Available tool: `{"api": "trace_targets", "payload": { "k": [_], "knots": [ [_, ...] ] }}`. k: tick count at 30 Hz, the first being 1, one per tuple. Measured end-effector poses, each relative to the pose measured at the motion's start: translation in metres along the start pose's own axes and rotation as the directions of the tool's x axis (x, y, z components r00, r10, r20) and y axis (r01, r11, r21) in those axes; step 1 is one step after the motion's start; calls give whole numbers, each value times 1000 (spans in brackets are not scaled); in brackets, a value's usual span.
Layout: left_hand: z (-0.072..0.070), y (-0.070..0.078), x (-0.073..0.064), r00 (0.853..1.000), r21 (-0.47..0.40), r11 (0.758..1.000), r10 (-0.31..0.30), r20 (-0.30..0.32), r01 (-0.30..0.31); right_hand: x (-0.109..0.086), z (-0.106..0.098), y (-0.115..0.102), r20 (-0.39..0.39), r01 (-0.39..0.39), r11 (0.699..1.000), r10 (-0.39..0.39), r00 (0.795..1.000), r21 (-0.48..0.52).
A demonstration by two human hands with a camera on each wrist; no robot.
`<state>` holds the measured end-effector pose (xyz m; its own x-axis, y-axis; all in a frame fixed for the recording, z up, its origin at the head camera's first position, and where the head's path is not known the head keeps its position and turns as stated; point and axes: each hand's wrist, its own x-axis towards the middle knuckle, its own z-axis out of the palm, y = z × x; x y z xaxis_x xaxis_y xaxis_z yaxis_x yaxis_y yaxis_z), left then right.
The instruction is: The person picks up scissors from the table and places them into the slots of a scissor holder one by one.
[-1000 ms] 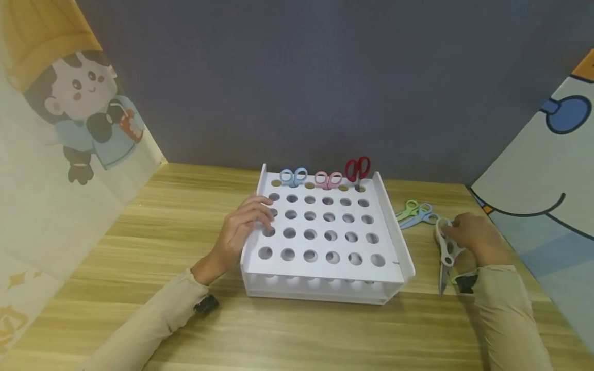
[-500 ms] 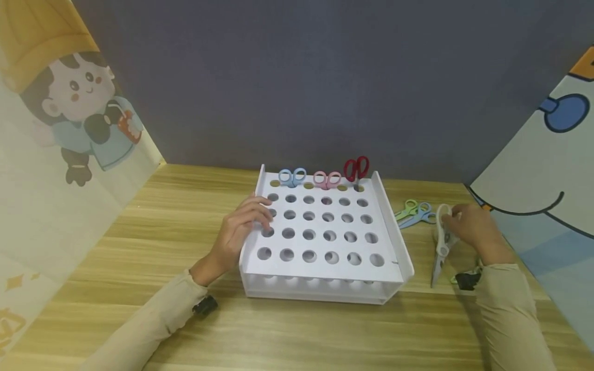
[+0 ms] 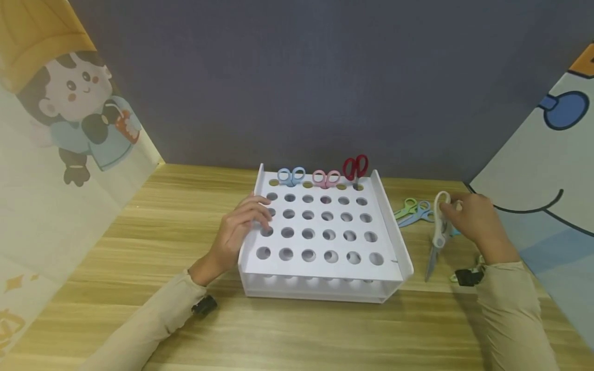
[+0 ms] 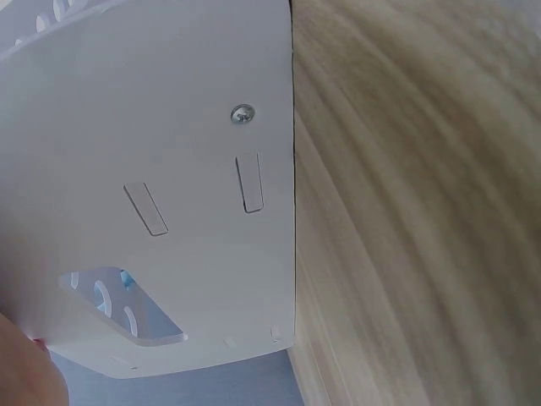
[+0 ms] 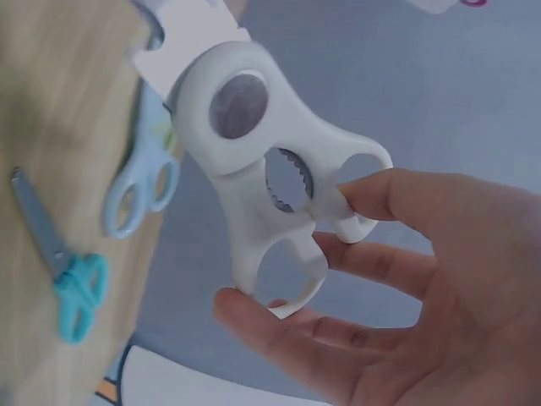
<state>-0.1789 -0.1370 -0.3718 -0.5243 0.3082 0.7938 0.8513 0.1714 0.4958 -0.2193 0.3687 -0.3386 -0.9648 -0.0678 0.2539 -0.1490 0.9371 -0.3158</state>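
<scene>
Right-hand grip: thumb and fingers of the right hand (image 3: 480,221) pinch the handle loops of the white scissors (image 3: 438,238).
Left-hand grip: fingers of the left hand (image 3: 236,229) bend over the left side wall of the white rack (image 3: 317,224), tips on its top plate; the thumb is hidden.
White pair, change: over the last second the handles have risen and shifted toward the far edge of the desk (image 3: 320,332), and the pair has turned so its loops show narrower. The left hand and rack keep their places.
Meaning: this pair looks taken up and carried by one hand, while the other seems to steady the rack.
White pair, place: directly in the right-hand grip, loops at the fingers, blades slanting down and toward the rack, between the rack's right wall and the desk's right edge. Whether the tip clears the desk, I cannot tell.
Teal scissors (image 5: 80,292): flat near the desk's right edge, mostly hidden by the right hand in the head view.
Green scissors (image 3: 405,211) and flat blue scissors (image 3: 417,215): together just beside the rack's right wall.
Rack's far row: light-blue scissors (image 3: 291,182), pink scissors (image 3: 326,184) and red scissors (image 3: 356,170), handles up, with a vacant hole between neighbours.
</scene>
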Motion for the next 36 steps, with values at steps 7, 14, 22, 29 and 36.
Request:
{"api": "trace_targets", "payload": {
  "k": [7,14,22,29,36],
  "knots": [
    [-1,1,-1,1000,-1,1000,0,-1,0,-1,-6,-19,-159,94,996,-93,983,-7],
    [-2,0,0,1000,1,1000,0,3,0,-5,-17,-42,-235,109,994,-103,966,14],
    [-3,-1,0,1000,5,1000,-3,2,3,-17,-31,-77,-415,154,988,-130,901,24],
    [-5,-1,2,999,4,1000,8,33,-8,-28,-47,-99,-560,189,981,-131,818,47],
    [-11,1,6,992,13,1000,0,124,-1,-37,-65,-120,-644,199,979,-128,754,38]
  ]
}}
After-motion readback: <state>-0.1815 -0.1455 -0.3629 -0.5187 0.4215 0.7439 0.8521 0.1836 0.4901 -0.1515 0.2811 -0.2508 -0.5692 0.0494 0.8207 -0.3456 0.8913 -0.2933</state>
